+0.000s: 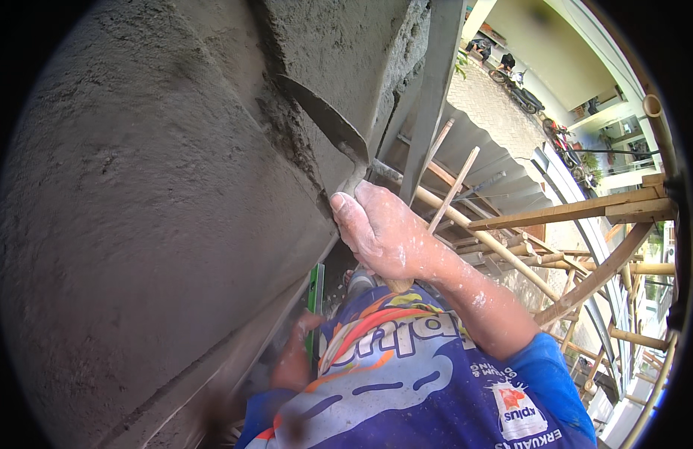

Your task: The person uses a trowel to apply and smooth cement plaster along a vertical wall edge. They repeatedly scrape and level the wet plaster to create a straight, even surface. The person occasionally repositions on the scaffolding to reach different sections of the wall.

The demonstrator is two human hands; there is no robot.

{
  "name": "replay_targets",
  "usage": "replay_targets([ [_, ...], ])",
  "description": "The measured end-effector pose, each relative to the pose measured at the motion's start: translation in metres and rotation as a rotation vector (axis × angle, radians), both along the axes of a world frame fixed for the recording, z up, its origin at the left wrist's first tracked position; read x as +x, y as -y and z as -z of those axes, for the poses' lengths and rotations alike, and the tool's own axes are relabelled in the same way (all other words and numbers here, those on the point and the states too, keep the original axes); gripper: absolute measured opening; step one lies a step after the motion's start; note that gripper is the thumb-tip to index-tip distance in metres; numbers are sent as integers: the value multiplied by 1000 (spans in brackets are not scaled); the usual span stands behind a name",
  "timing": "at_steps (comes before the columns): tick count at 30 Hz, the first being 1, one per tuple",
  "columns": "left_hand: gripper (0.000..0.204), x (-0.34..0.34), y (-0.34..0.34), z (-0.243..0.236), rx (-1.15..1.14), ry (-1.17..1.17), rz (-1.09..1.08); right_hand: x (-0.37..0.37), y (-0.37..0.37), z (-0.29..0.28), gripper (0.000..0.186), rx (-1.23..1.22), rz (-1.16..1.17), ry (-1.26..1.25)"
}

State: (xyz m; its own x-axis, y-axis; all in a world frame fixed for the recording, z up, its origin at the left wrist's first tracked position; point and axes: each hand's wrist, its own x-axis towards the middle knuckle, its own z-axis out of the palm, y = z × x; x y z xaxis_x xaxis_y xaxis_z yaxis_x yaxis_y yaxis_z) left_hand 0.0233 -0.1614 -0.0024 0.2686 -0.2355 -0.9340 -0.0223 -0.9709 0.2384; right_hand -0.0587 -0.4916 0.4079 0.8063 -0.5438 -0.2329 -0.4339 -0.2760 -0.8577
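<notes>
My right hand [384, 228], dusted with dried mortar, is closed round the handle of a trowel [327, 120]. Its thumb lies along the top near the metal neck, and the wooden handle end shows below the palm. The grey blade lies at a rough groove in the damp plastered wall [152, 194], in front of me. Lower down and partly hidden by my shirt, my left hand [307, 323] is at a slim green spirit level [315, 288], its fingers seemingly wrapped round it. The level stands near the wall's lower edge.
Bamboo and timber scaffolding [503, 258] stands to the right. A vertical board [436, 97] runs beside the wall corner, with grey corrugated sheeting [488, 176] beyond. Farther below, motorcycles [520, 93] stand on a paved yard. My foot [359, 280] shows beneath my right hand.
</notes>
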Motion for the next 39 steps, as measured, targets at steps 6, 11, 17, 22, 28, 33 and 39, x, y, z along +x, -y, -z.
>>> replay_targets([
  [6, 55, -5, 9, -45, -105, 130, 43, -3, -5, 16, 54, 319, 69, -187],
  [11, 59, 3, 5, -22, 17, -66, 79, -6, -2, 31, 53, -20, 28, 142],
  [17, 60, 1, 8, -31, -73, 181, 74, -2, -7, 48, 53, -64, 46, -3],
  [22, 77, 5, 18, -49, 43, -97, 93, -4, -4, 55, 51, -83, 36, 116],
  [28, 71, 1, 14, -39, 8, -25, 66, -11, -7, 68, 51, -97, 50, -35],
  [33, 69, -2, 11, -41, 26, -78, 3, -20, -7, 70, 52, -48, 21, 20],
  [39, 55, -9, -23, 10, -62, -68, -101, -24, 0, 49, 52, 55, 20, 126],
])
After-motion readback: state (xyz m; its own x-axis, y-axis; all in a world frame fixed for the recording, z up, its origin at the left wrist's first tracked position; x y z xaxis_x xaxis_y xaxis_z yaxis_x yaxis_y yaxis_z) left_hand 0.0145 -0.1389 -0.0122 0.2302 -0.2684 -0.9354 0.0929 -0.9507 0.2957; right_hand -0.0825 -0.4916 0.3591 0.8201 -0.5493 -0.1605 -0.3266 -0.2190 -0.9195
